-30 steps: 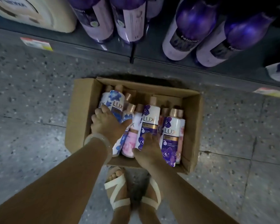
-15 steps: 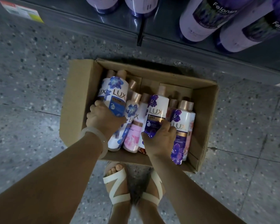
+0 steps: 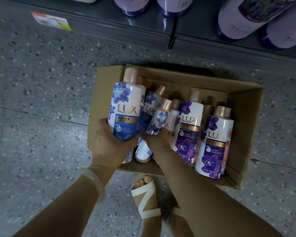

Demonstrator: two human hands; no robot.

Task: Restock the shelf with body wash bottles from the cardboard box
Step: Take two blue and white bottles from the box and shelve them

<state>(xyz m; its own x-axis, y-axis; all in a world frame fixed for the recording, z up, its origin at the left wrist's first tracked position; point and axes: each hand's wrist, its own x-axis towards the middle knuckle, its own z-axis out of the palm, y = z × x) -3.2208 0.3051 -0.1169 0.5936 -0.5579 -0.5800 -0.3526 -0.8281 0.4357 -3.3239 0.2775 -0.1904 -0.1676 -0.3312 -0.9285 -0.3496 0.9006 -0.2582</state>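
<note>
We see the left hand [image 3: 109,144] grasping a blue-flowered body wash bottle [image 3: 125,110] by its base, raised above the left side of the cardboard box [image 3: 243,134] on the floor [image 3: 41,82]. The right hand [image 3: 158,140] is closed around a smaller blue-flowered bottle [image 3: 159,120] inside the box. Two purple-flowered bottles [image 3: 189,127] stand at the right. The shelf [image 3: 195,29] lies beyond the box, carrying purple bottles [image 3: 241,16].

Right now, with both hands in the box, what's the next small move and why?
Probably close the right hand on the smaller blue-flower bottle: it sits under that bottle, grip unclear, while the left hand already holds the big blue bottle raised above the cardboard box.
</note>
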